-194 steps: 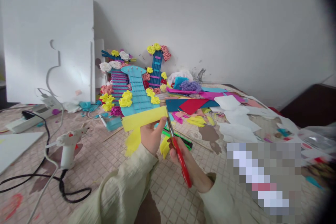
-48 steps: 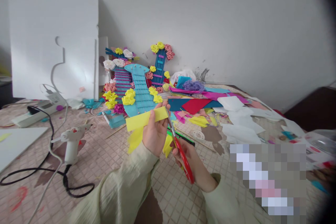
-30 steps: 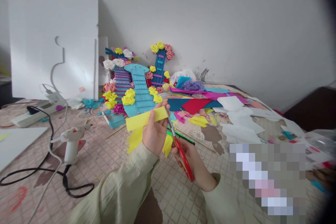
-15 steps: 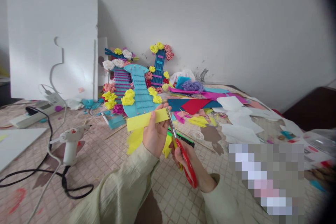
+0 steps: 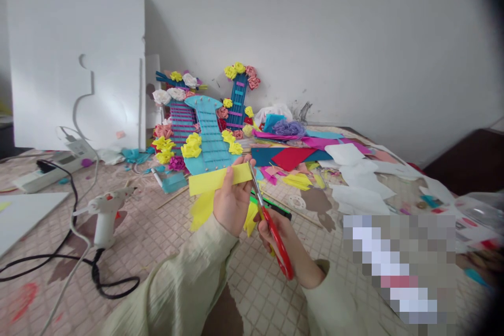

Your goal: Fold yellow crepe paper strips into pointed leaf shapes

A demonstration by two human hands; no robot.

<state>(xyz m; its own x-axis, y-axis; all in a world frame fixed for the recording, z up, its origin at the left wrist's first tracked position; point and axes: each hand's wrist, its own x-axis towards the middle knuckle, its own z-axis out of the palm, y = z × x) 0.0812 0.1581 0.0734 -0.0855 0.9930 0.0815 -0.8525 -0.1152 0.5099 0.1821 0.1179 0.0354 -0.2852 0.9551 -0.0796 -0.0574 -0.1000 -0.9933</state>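
Note:
My left hand (image 5: pixel 232 202) is closed on a strip of yellow paper (image 5: pixel 210 180), held level above the table with its right end at my fingertips. Cut yellow pieces hang below it. My right hand (image 5: pixel 285 244) grips red-handled scissors (image 5: pixel 273 231), whose blades point up and meet the strip's right end. Both sleeves are pale cream.
A white glue gun (image 5: pixel 103 213) with a cord stands at the left beside a power strip (image 5: pixel 43 174). Blue paper guitars (image 5: pixel 208 134) with paper flowers lean at the back, beside a white foam board (image 5: pixel 74 68). Coloured paper sheets and scraps (image 5: pixel 315 160) cover the table's right side.
Over the frames the scissors have kept working at the strip's right end. My hands have shifted only slightly, and the strip looks a little shorter than 6.5 s ago.

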